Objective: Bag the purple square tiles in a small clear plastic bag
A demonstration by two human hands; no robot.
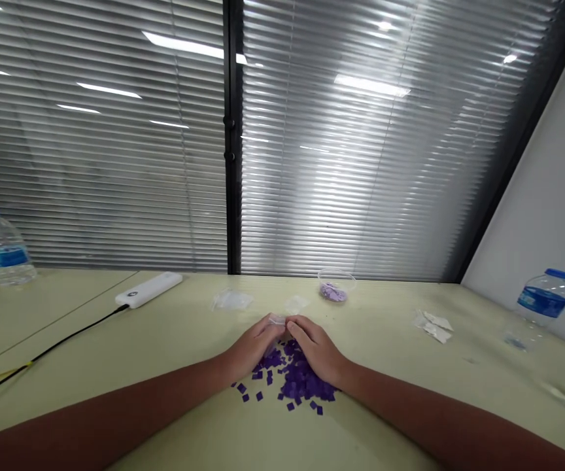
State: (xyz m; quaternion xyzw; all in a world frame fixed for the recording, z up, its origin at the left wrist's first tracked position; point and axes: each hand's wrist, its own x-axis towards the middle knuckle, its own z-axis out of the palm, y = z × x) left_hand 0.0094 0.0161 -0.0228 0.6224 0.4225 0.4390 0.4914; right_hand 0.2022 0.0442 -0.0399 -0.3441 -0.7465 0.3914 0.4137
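My left hand (pixel 256 347) and my right hand (pixel 314 347) meet at the fingertips just behind a heap of small purple squares (pixel 297 383). Both pinch a small transparent plastic bag (pixel 276 320), and most of it is hidden by my fingers. The heap lies directly under my palms on the pale green table (pixel 204 327), and a few loose squares are scattered toward me. I cannot tell whether the bag contains any squares.
A transparent cup (pixel 336 286) holding lilac pieces stands ahead of my hands. Flat transparent bags (pixel 232 301) and white packets (pixel 433 327) lie nearby. A white power bank (pixel 148 290) trails a black cable left. Water bottles (pixel 540 307) stand at the sides, before window blinds.
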